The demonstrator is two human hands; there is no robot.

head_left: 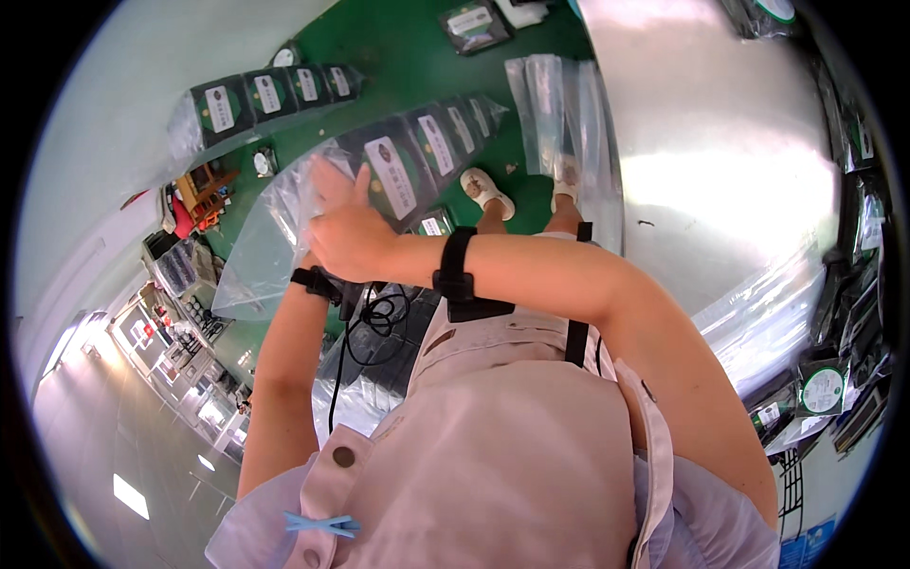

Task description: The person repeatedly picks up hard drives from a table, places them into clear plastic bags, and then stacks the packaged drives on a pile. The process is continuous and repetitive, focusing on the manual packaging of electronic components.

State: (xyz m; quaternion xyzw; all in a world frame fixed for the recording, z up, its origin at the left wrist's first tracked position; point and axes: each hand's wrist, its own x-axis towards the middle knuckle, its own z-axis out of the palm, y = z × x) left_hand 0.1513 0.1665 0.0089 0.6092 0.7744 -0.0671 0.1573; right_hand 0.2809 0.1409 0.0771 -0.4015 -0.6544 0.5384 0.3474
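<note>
A long clear plastic bag (256, 251) lies ahead of me, holding several flat black packs (393, 175) with white labels in a row. Both my hands are at its near end, where the film is gathered and creased. My right hand (353, 237) crosses over from the right, its fingers closed on the film. Behind it is my left hand (330, 182), partly covered, which also grips the bag near the first pack. A black strap is on each wrist, and a black cable (384, 313) hangs beside the left one.
A second filled bag (265, 102) lies further left on the green surface. Empty clear bags (559, 114) hang over the edge of a shiny metal table (701, 123) at right. Black packs (821, 389) are piled at the far right; another black pack (474, 27) lies at the top.
</note>
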